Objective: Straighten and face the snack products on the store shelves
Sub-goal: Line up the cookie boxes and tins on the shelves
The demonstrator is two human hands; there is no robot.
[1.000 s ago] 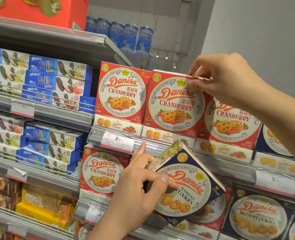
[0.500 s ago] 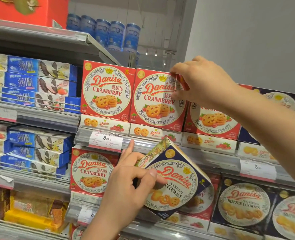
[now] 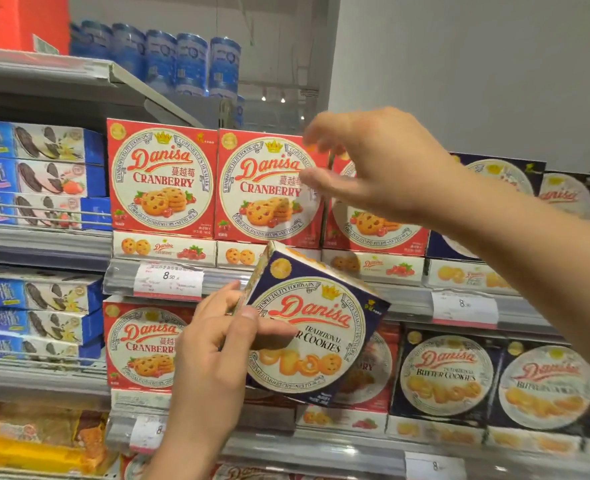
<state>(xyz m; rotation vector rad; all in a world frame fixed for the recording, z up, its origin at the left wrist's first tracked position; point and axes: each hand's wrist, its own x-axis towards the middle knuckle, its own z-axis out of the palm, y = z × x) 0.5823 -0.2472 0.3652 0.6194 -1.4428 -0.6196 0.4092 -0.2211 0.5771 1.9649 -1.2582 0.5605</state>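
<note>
While the right hand came off the upper row, these were the readings I logged:

Right hand (image 3: pixel 380 168): half a second earlier it pinched the top right corner of the middle cranberry box (image 3: pixel 269 185); at this moment its fingers were spread and loosely curved, blurred with motion, in front of that corner and holding nothing; whether a fingertip brushed the carton I could not tell.

Left hand (image 3: pixel 217 348): unchanged; thumb across the face and fingers behind the left edge, it gripped the navy butter cookie box (image 3: pixel 310 334).

Butter cookie box: off the shelf, tilted clockwise, held in front of the lower shelf's red boxes and just below the upper shelf edge (image 3: pixel 286 282).

Upper row: left cranberry box (image 3: pixel 162 174) and the middle one stood upright, side by side, faces forward; a third cranberry box (image 3: pixel 376 223) was partly hidden behind my right arm; blue butter cookie cartons (image 3: pixel 494 181) began to its right.

Meaning for the task: I judged the middle carton faced and released; the stray navy box remained to be placed, probably with the blue cartons on the right.

Risk: one-handed grip on a tilted carton; it could slip.
</note>
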